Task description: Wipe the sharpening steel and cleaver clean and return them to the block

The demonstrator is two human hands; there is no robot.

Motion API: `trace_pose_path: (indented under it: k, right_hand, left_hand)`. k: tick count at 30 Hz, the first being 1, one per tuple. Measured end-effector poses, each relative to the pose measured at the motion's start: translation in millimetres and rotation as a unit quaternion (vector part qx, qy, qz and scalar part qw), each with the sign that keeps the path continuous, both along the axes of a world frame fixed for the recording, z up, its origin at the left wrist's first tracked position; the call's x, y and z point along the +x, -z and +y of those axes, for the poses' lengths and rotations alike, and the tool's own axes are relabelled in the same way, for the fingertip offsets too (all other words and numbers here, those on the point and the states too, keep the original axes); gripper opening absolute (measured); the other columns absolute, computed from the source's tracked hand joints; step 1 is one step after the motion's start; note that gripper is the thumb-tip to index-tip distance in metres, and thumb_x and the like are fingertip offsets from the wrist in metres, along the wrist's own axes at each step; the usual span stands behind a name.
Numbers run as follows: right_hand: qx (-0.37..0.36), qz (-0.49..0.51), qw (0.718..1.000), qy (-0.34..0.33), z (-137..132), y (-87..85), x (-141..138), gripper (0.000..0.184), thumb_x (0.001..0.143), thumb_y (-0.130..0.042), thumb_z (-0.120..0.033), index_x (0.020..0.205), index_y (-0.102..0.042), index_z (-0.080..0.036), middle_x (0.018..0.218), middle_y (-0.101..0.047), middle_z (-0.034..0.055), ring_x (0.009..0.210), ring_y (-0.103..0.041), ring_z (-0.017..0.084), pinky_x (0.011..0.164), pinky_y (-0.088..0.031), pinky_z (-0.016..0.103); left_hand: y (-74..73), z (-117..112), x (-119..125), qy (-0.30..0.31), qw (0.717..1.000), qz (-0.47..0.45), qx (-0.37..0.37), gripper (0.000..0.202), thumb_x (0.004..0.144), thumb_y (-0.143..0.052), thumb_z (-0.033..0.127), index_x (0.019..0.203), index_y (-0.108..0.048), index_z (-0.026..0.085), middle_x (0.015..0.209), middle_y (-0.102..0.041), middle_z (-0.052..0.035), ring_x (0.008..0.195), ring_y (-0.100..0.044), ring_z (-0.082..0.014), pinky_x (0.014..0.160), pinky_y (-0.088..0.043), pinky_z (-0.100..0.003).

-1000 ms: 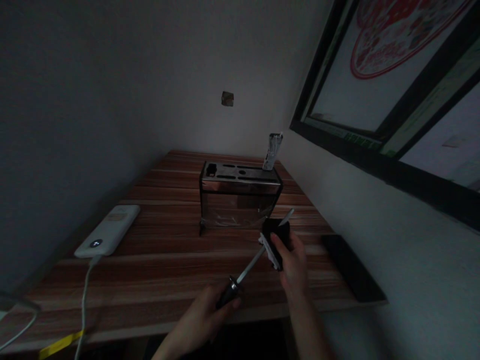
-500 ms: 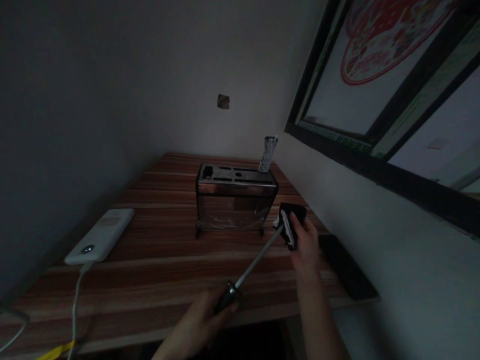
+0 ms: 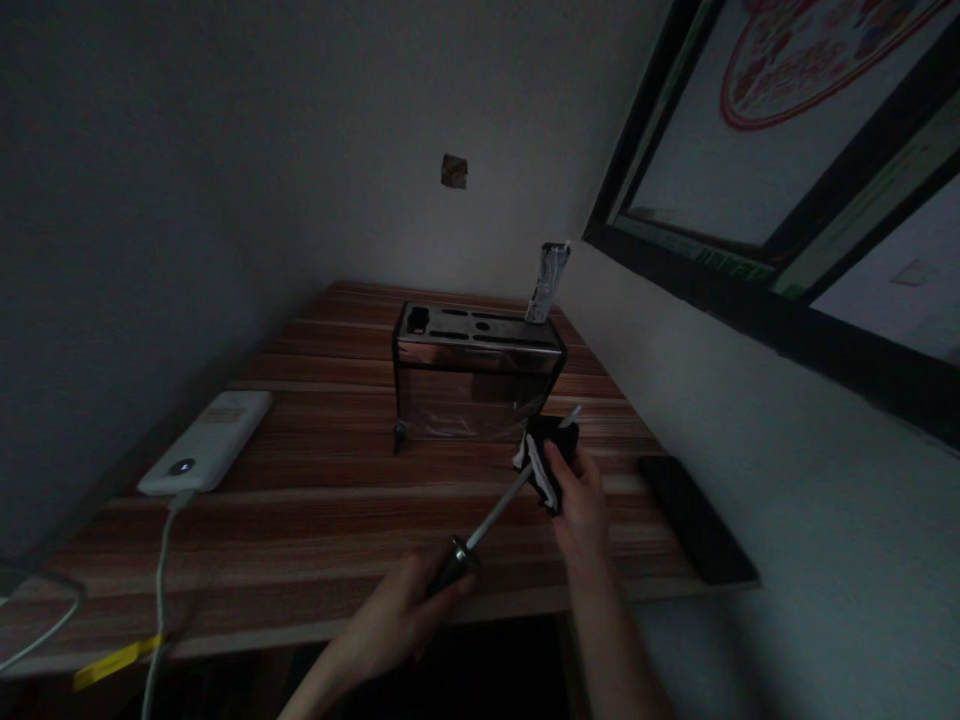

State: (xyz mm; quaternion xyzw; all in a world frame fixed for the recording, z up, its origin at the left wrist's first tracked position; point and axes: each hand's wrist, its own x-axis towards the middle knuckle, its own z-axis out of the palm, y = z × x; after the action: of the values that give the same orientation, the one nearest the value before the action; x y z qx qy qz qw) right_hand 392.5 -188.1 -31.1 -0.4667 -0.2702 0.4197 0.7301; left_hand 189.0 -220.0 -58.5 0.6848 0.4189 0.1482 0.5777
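My left hand (image 3: 409, 605) is closed round the black handle of a sharpening steel (image 3: 495, 515), whose grey rod slants up to the right. My right hand (image 3: 577, 490) pinches a black and white cloth (image 3: 551, 455) folded about the rod's upper part, and the rod's tip pokes out beyond it. Just behind the cloth stands a knife block (image 3: 480, 350) with a slotted metal top and clear sides. Something with a silvery, wrapped-looking handle (image 3: 549, 285) sticks up from the block's right end.
A white power bank (image 3: 210, 440) with a cable (image 3: 161, 560) lies on the left of the wooden table (image 3: 322, 500). At the right edge lies a black phone-like slab (image 3: 697, 520). A dark-framed window (image 3: 675, 250) runs along the right wall.
My right hand has slid the cloth down the rod toward the handle, so the tip now shows past it. My left hand still grips the handle. The view has shifted slightly.
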Motion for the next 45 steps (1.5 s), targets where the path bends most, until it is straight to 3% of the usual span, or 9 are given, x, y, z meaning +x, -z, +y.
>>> trace_pose_path:
  k: [5, 11, 17, 23, 30, 39, 45]
  right_hand:
    - [-0.044, -0.022, 0.998, -0.044, -21.0, 20.3, -35.9, 0.034, 0.063, -0.078, -0.039, 0.087, -0.068, -0.017, 0.073, -0.074, 0.0044, 0.060, -0.067, 0.017, 0.050, -0.052, 0.023]
    - [-0.059, -0.111, 0.988, -0.085, -44.4, 36.4, -63.7, 0.043, 0.064, -0.078, -0.032, 0.103, -0.067, -0.019, 0.097, -0.073, 0.0068, 0.090, -0.068, 0.023, 0.080, -0.054, 0.033]
    - [-0.043, -0.109, 0.987, -0.109, -46.9, 34.7, -63.6, 0.041, 0.068, -0.075, -0.032, 0.106, -0.065, -0.020, 0.096, -0.073, 0.0056, 0.088, -0.068, 0.023, 0.078, -0.054, 0.032]
    - [-0.044, -0.103, 0.989, -0.092, -49.1, 36.5, -64.4, 0.044, 0.068, -0.075, -0.033, 0.107, -0.064, -0.018, 0.098, -0.073, 0.0073, 0.089, -0.068, 0.024, 0.079, -0.054, 0.033]
    - [-0.051, -0.112, 0.990, -0.073, -51.8, 38.1, -63.7, 0.044, 0.067, -0.076, -0.033, 0.106, -0.065, -0.019, 0.100, -0.072, 0.0068, 0.093, -0.067, 0.023, 0.083, -0.052, 0.033]
    - [-0.037, -0.114, 0.990, -0.070, -49.5, 36.3, -60.7, 0.038, 0.067, -0.076, -0.034, 0.101, -0.067, -0.019, 0.092, -0.073, 0.0056, 0.083, -0.068, 0.022, 0.075, -0.055, 0.031]
    - [-0.033, -0.111, 0.990, -0.083, -46.1, 31.0, -53.5, 0.036, 0.069, -0.075, -0.034, 0.100, -0.067, -0.018, 0.093, -0.073, 0.0057, 0.085, -0.068, 0.022, 0.077, -0.053, 0.031]
  left_hand:
    - [2.6, -0.3, 0.3, -0.009, 1.000, -0.010, -0.017, 0.039, 0.087, -0.042, 0.053, 0.088, -0.053, 0.015, 0.059, -0.042, 0.0060, 0.045, -0.039, -0.0082, 0.042, -0.033, -0.018]
    - [5.7, -0.5, 0.3, -0.032, 0.999, -0.038, -0.013, 0.043, 0.084, -0.046, 0.055, 0.089, -0.054, 0.014, 0.058, -0.044, 0.0060, 0.043, -0.036, -0.0069, 0.040, -0.032, -0.017]
    - [7.8, -1.5, 0.7, -0.026, 0.999, -0.027, -0.008, 0.045, 0.084, -0.044, 0.056, 0.092, -0.055, 0.013, 0.056, -0.045, 0.0062, 0.039, -0.036, -0.0070, 0.037, -0.030, -0.018]
    - [6.2, -2.6, 1.1, -0.032, 0.999, -0.021, -0.005, 0.047, 0.081, -0.046, 0.059, 0.086, -0.056, 0.014, 0.053, -0.040, 0.0073, 0.039, -0.035, -0.0070, 0.037, -0.030, -0.018]
    - [8.7, -1.7, 0.6, -0.020, 1.000, -0.018, 0.005, 0.039, 0.085, -0.047, 0.050, 0.093, -0.057, 0.013, 0.057, -0.044, 0.0062, 0.042, -0.035, -0.0068, 0.040, -0.030, -0.017]
    - [-4.8, -1.2, 2.4, -0.031, 0.999, -0.025, 0.017, 0.034, 0.084, -0.049, 0.047, 0.085, -0.059, 0.014, 0.051, -0.046, 0.0055, 0.046, -0.040, -0.0098, 0.048, -0.037, -0.019]
    - [-2.1, -1.0, 2.6, -0.011, 0.999, -0.035, -0.003, 0.040, 0.085, -0.048, 0.048, 0.100, -0.059, 0.012, 0.056, -0.047, 0.0054, 0.042, -0.037, -0.0080, 0.040, -0.032, -0.018]
